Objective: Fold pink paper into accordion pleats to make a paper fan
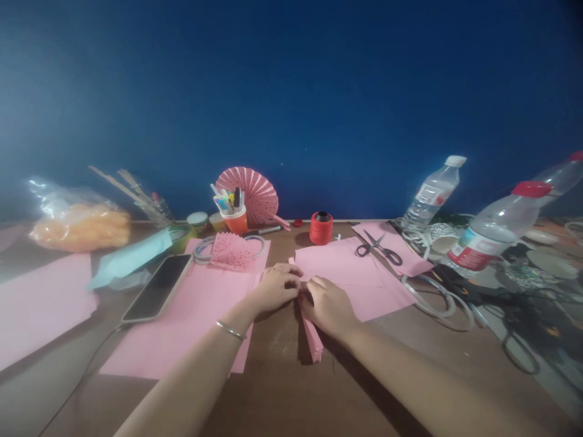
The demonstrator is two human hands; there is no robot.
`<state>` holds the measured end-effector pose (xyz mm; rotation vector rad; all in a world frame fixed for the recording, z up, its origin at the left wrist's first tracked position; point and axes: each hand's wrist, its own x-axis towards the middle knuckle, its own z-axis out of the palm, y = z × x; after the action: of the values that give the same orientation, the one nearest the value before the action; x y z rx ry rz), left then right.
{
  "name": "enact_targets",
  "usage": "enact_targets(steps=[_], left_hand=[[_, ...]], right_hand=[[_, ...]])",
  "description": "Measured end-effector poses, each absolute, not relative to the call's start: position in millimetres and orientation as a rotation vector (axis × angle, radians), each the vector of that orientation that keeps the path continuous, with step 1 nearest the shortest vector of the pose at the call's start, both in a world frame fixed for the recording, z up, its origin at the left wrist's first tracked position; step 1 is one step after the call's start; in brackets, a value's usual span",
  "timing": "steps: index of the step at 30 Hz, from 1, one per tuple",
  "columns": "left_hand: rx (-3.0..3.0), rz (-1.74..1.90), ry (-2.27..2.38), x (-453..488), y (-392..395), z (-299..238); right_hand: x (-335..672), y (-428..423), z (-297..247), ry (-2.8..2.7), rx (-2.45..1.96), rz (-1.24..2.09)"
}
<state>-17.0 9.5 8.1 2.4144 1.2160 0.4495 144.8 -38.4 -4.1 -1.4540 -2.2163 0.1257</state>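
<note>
A narrow strip of pink paper folded in tight pleats (314, 346) lies lengthwise on the table in front of me. My right hand (328, 304) is closed around its middle, fingers curled under the palm. At the strip's far part, my left hand (279, 286) presses with bent fingers; its fingertips are partly hidden. The two hands almost touch. Just right of them lie pink paper sheets (337, 261), with open black-handled scissors (379, 246) on top. Behind stands a red spool of thread (321, 228). A finished-looking pleated pink fan (250, 193) leans against the wall.
To the left are a phone (158, 288) on more pink paper (182, 328), a dotted pleated piece (232, 252) and an orange cup of pens (234, 220). Plastic bottles (494, 227), a white cable coil (437, 303) and black cords crowd the right. A blue wall (291, 109) closes the back.
</note>
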Motion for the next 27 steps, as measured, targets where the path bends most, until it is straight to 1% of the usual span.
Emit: enact_targets(steps=[5,27], left_hand=[[2.422,0.440,1.217,-16.6,8.9,8.6],[2.412,0.395,1.201,-16.6,9.3,12.3]], right_hand=[[145.1,-37.0,-5.0,-2.242,-1.480,0.094],[144.8,-38.8,1.0,-2.231,-1.497,0.180]])
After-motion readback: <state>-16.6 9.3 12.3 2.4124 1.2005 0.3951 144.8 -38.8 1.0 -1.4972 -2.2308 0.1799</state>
